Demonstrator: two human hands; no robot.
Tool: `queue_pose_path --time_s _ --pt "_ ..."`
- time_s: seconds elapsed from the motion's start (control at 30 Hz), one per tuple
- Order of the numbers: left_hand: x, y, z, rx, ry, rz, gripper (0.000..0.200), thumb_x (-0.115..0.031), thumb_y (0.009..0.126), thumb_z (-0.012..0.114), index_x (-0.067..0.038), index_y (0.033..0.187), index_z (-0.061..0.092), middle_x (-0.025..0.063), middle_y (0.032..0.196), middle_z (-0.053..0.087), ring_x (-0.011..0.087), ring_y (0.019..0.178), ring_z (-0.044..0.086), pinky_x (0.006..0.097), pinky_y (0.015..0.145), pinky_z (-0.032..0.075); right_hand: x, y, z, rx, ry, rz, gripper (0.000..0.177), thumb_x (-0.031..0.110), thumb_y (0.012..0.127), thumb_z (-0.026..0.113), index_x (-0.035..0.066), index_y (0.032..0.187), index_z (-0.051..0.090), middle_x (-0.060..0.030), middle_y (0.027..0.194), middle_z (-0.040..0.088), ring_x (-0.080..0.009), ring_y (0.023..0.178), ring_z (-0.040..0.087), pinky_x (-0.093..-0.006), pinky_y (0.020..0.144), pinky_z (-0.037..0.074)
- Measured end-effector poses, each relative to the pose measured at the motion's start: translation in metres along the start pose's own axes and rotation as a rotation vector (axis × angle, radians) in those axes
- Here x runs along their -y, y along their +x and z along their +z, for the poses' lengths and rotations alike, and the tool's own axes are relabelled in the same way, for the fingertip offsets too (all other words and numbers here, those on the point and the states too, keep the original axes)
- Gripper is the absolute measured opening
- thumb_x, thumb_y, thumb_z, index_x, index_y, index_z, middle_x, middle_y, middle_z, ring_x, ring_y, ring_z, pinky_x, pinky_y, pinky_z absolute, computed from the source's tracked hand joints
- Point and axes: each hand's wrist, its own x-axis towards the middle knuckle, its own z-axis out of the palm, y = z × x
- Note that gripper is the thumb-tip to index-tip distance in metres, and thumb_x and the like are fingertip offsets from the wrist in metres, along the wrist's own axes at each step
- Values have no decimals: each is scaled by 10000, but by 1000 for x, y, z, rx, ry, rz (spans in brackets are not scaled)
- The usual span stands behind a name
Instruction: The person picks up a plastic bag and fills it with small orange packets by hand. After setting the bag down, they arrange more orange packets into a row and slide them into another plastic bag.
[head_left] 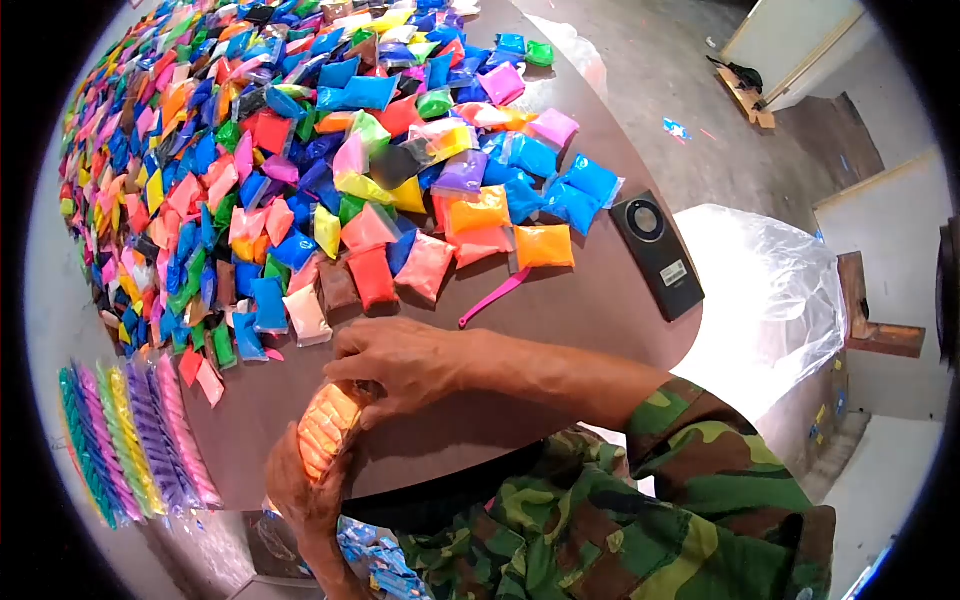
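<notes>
Near the table's front edge, my left hand (pixel 305 480) is wrapped round a clear bag of light orange packets (pixel 328 430). Over the bag's upper end, my right hand (pixel 405 365) bends its fingers and touches the plastic. The packets lie in a slanted stack inside the bag, between the two hands. Just beyond my right hand rest a pale peach packet (pixel 308 316) and a red packet (pixel 373 278). Part of the bag's top is hidden by my right hand's fingers.
A large heap of coloured packets (pixel 290 180) covers the far left of the brown table (pixel 560 340). Long bagged rows (pixel 135 440) lie at the left edge. A pink strip (pixel 495 298) and a black phone (pixel 660 257) lie on the right. Clear plastic (pixel 765 300) is beyond the edge.
</notes>
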Motion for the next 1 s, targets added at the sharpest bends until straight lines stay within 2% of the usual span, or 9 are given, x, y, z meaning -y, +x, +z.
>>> queue_pose_path --time_s 0.07,0.17,0.23,0.33,0.4,0.53,0.57,0.77,1.0 --pt "-4 1 -3 9 3 -20 734 -315 787 900 -8 1389 612 225 1262 681 438 1133 649 512 985 510 6 -1 -1 11 -20 44 647 374 768 887 47 1270 641 -181 1193 599 -391 1121 619 -495 930 519" --pt "-6 11 -12 146 -160 -32 730 -318 787 891 -16 1392 616 210 1258 688 431 1128 653 508 988 507 11 -3 -3 -2 -67 64 675 391 747 891 54 1272 635 -188 1356 572 -420 1246 577 -504 1007 493" --pt "-3 8 -9 61 -54 25 733 -328 777 895 -21 1385 624 204 1245 694 425 1119 659 509 980 511 21 -1 -4 51 -48 133 765 414 724 903 67 1340 610 -190 1536 502 -449 1379 508 -507 1118 434" --pt "0 5 -5 6 38 71 753 -369 761 906 -31 1376 633 201 1233 701 411 1110 668 512 966 519 18 -1 6 29 -127 19 911 437 704 931 117 1470 556 -174 1524 519 -400 1382 518 -510 1138 413" --pt "-2 9 -6 52 20 25 767 -395 754 917 -32 1367 636 201 1217 705 411 1109 671 512 957 524 14 -2 10 45 -205 -18 877 445 711 927 137 1455 580 -155 1490 550 -367 1363 538 -498 1129 417" --pt "-11 17 -11 47 -20 75 772 -461 737 935 -34 1311 643 174 1162 719 380 1063 693 496 925 527 6 0 9 67 -247 -29 771 455 735 909 159 1395 641 -111 1403 615 -322 1322 571 -475 1099 431" --pt "-13 18 -12 58 -8 63 780 -483 727 936 -36 1294 641 163 1150 724 361 1048 701 481 916 529 5 0 7 48 -236 -42 675 441 756 896 163 1332 684 -82 1329 653 -306 1290 594 -470 1063 450" --pt "-6 9 -20 42 58 53 865 -497 689 954 -26 1336 626 161 1168 718 367 1058 700 474 911 538 3 1 10 10 -274 -61 583 419 789 865 170 1289 695 -68 1247 695 -297 1206 646 -471 1020 482" --pt "29 -39 -31 65 145 -64 909 -478 664 969 -37 1372 608 152 1213 705 382 1086 669 491 927 541 5 2 9 33 -293 -44 620 443 784 871 177 1313 688 -66 1287 685 -290 1228 633 -464 1033 474"
